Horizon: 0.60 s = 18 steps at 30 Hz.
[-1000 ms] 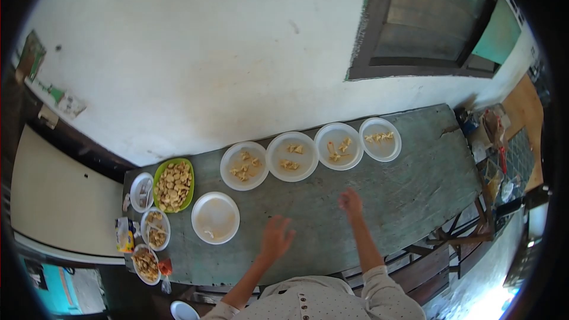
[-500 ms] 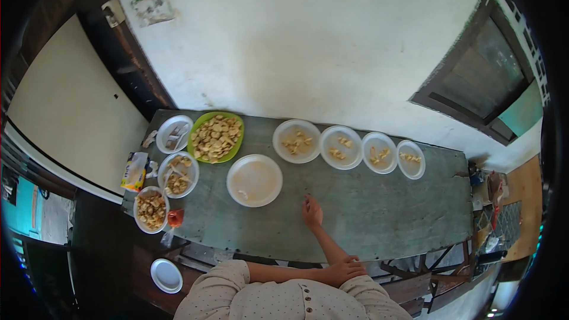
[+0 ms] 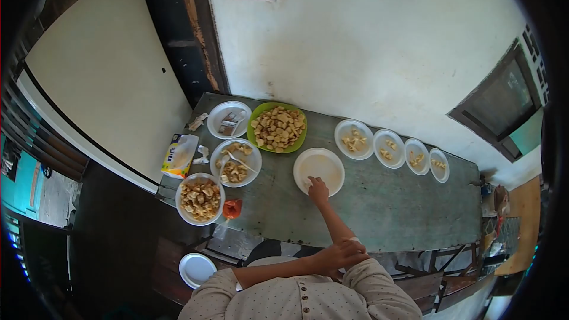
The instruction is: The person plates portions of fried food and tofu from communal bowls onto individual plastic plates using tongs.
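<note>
My right hand (image 3: 318, 189) reaches over the near rim of a large round white plate (image 3: 332, 160). Its fingers are bent and close together on a small crumpled white scrap (image 3: 308, 182), probably tissue; the fingertips are partly hidden. My left hand (image 3: 346, 256) lies wrapped round my right forearm near the elbow, close to my body. Left of the plate, a green bowl (image 3: 251, 140) is heaped with pale, cut food chunks. A white plate (image 3: 257, 169) with similar food and a white plastic spoon stands nearer, beside a fuller white plate (image 3: 179, 208) of brown-coated pieces.
Several white plates with small food portions, such as the nearest one (image 3: 341, 147), line the wall to the right. At left are a plate with packets (image 3: 213, 120), a yellow-and-white tissue pack (image 3: 179, 155) and a red sauce bag (image 3: 232, 208). Another white plate (image 3: 197, 269) sits on a bench.
My right hand has moved from the bare tabletop left and onto the large plate, reaching the white scrap. My left hand stays on my right arm. The view has shifted left.
</note>
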Tool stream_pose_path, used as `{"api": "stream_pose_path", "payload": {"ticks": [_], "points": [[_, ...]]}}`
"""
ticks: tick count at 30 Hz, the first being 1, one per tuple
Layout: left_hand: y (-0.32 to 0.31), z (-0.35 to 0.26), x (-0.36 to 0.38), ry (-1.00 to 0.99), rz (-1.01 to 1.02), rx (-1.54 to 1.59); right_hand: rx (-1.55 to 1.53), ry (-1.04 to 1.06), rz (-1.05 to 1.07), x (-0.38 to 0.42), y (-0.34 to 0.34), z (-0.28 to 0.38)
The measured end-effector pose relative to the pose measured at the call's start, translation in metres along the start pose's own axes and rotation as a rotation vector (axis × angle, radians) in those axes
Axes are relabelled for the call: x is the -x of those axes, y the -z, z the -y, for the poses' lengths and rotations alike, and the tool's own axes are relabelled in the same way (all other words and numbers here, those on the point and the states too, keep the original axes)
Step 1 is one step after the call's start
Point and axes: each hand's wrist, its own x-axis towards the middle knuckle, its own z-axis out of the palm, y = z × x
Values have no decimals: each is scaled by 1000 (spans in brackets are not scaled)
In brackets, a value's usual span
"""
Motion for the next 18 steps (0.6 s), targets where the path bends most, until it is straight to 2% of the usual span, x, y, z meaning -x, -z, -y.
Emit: {"api": "stream_pose_path", "payload": {"ticks": [1,3,5,7,9,11,15,17,18], "points": [[13,0,10,61,-23,-67,44,-40,74,-2,0,2],[32,1,32,122,-50,-138,2,-58,57,-2,2,7],[36,15,62,380,-135,-173,8,-34,66,2,6,10],[37,35,93,504,-189,-291,-18,-25,92,12,5,9],[43,57,120,739,-128,-153,-44,-25,118,25,6,6],[44,83,144,899,-106,-134,29,5,244,44,15,11],[40,134,172,1035,-168,-246,181,125,313,78,32,20],[44,149,165,1125,-281,-325,69,226,271,89,25,7],[43,158,163,1127,-276,-314,-1,207,262,91,21,0]]}}
